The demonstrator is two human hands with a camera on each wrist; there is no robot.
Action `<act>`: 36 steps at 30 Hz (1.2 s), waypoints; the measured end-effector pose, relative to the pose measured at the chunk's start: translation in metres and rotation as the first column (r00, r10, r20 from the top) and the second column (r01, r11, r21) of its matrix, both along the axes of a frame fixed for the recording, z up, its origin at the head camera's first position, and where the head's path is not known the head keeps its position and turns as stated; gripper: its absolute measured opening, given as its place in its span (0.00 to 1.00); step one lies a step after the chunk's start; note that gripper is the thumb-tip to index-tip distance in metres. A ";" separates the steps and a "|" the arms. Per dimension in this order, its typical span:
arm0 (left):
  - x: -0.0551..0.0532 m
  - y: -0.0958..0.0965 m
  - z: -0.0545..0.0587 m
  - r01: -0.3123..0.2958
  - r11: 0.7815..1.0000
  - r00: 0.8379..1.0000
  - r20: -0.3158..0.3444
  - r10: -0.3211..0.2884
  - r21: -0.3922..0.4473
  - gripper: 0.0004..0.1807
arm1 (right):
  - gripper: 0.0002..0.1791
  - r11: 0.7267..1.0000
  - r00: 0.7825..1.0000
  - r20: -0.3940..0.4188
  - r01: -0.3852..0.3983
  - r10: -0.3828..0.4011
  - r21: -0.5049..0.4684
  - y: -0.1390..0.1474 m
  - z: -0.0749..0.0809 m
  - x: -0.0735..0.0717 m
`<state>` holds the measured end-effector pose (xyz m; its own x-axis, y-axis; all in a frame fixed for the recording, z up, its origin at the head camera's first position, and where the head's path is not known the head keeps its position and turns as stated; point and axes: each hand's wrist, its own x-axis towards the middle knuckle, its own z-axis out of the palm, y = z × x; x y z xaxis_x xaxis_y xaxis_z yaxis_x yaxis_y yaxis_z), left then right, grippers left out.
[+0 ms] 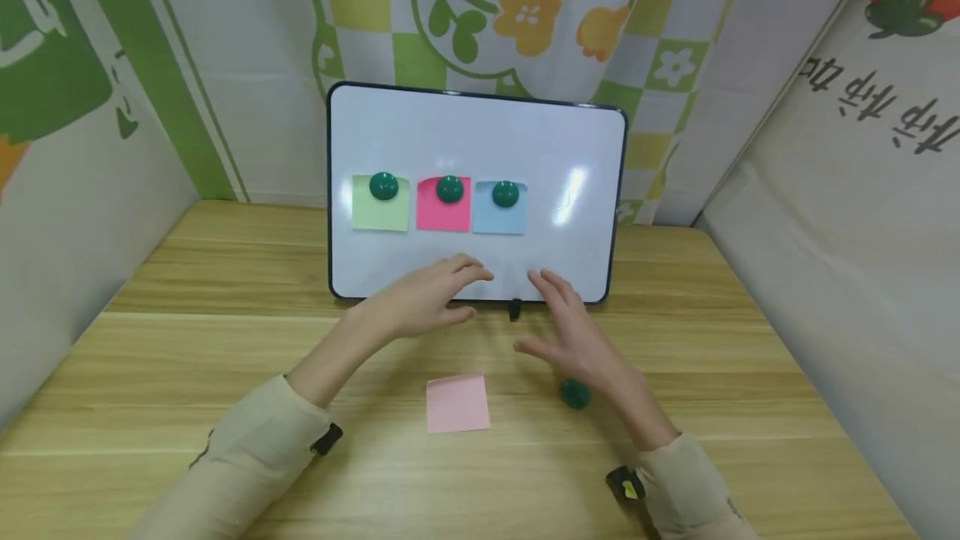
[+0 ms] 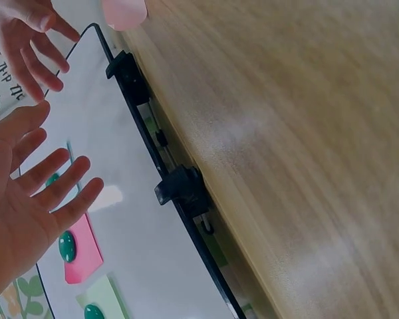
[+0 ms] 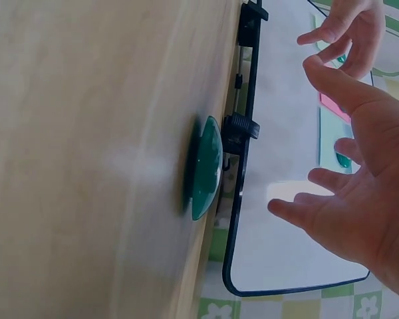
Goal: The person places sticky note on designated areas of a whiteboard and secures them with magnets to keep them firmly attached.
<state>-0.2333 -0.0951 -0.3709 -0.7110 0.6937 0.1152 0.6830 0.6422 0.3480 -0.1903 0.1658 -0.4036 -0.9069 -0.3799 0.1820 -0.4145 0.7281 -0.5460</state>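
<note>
A whiteboard (image 1: pixel 480 132) stands upright on the table, bearing a green sticky note (image 1: pixel 380 217), a bright pink sticky note (image 1: pixel 442 217) and a blue sticky note (image 1: pixel 499 222), each under a round green magnet. My left hand (image 1: pixel 427 298) hovers before the board's lower edge, fingers spread and holding nothing. Opposite it, my right hand (image 1: pixel 573 332) is likewise spread and bare. A pale pink sticky note (image 1: pixel 457 404) lies on the table between my forearms. Close below my right hand sits a loose green magnet (image 1: pixel 575 393), seen large in the right wrist view (image 3: pixel 208 169).
The wooden table (image 1: pixel 225 340) meets a patterned cloth (image 1: pixel 360 7) behind the board and white printed sheets (image 1: pixel 847 215) at the sides. Black clips (image 2: pixel 183 189) at the board's bottom edge show in the left wrist view.
</note>
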 end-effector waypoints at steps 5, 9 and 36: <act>0.003 -0.001 0.000 0.003 1.000 1.000 -0.003 -0.003 -0.004 0.28 | 0.54 1.000 0.999 0.035 -0.005 0.005 0.001 0.004 0.001 0.005; 0.006 -0.001 -0.001 -0.002 1.000 1.000 0.029 0.002 -0.028 0.27 | 0.56 0.999 0.998 0.060 -0.015 0.014 0.030 0.008 0.001 0.009; 0.024 0.002 -0.010 0.024 0.974 0.949 0.311 0.049 -0.226 0.21 | 0.58 0.962 0.960 0.273 -0.123 0.054 0.242 0.035 -0.005 0.037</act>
